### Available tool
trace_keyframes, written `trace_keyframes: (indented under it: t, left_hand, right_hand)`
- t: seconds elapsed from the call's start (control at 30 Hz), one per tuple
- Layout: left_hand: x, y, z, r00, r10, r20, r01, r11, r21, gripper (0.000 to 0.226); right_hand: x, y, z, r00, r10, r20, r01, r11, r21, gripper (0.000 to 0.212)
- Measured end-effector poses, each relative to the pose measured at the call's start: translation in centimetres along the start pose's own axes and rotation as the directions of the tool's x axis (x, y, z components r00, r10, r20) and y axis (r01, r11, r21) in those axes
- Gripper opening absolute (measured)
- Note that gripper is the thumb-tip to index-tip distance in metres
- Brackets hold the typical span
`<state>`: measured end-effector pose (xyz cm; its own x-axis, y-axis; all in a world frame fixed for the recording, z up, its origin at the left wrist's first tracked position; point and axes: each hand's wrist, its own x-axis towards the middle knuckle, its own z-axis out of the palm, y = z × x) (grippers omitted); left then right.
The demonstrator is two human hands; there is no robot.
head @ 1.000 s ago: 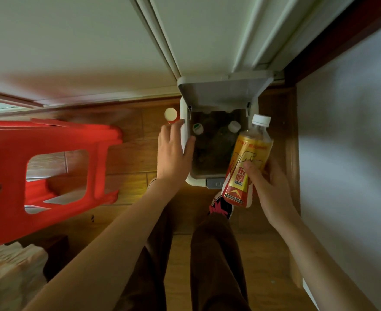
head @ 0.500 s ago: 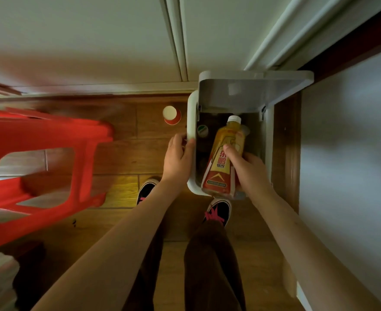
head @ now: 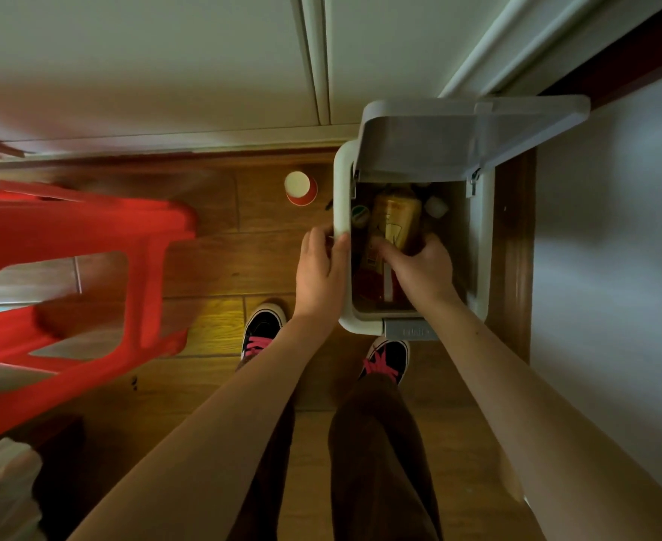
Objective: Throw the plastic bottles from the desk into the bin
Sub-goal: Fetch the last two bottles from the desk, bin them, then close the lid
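So on the far left there's a big red plastic stool (head: 68, 290) on the wooden floor (head: 212, 267), a bit blurry, and a whitish stack of something (head: 1, 486) pokes in at the near-left corner, can't tell what it is. Moving right, a small red paper cup (head: 301, 188) stands on the floor just beside the bin's left wall. Near that, the left hand (head: 321, 271) is curled over the left rim of the bin (head: 341, 197), fingers wrapped on the edge. Two black sneakers with pink laces (head: 261, 333) show below the hands, the right one right up against the bin's grey pedal (head: 411, 330).

The bin is a light grey box with its lid (head: 458, 146) flipped up at the far side. The right hand (head: 419, 267) is down inside the opening, closed around the yellow-and-red plastic bottle (head: 395, 224), which sits inside the bin, cap end pointing to the far side. There's a green-capped bottle (head: 359, 215) to its left and a white cap (head: 435, 207) to its right, both already in there. It's dark inside so details are fuzzy. On the right a pale wall (head: 614, 267) runs alongside.
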<state>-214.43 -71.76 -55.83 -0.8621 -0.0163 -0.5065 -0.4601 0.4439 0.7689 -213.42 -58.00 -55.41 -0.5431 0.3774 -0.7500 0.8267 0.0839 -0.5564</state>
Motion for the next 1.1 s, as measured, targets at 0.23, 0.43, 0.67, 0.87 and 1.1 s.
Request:
trace_keyframes:
  t: [0.23,0.43,0.67,0.87,1.1]
  left_hand:
    - [-0.1,-0.9,0.9,0.997,0.054,-0.057,-0.053,0.998,0.025,0.027]
    - [-0.3,0.1,0.3,1.0,0.005,0.014,-0.004,0.998,-0.059,0.023]
    - [-0.1,2.1,-1.3,0.941,-0.298,0.16,0.325,0.927,-0.187,0.029]
    - [0.0,3.0,-2.4,0.873,-0.423,0.245,0.476,0.847,-0.236,0.033]
    - [-0.7,2.6,-2.9,0.843,-0.452,0.292,0.533,0.779,-0.331,0.029]
  right_hand:
    - [1.8,1.3,1.5,1.0,-0.007,0.012,0.008,0.991,-0.135,0.066]
    - [-1.5,-1.0,-2.2,0.964,-0.253,-0.078,0.213,0.917,-0.337,0.036]
    - [-7.2,-8.2,-10.8,0.563,-0.677,-0.473,0.66,0.713,-0.235,0.013]
    - [-6.5,-14.6,-12.2,0.649,-0.737,-0.189,0.701,0.676,-0.229,0.023]
    - [-6.9,-12.5,-11.3,0.835,-0.55,0.013,0.545,0.824,-0.154,0.022]
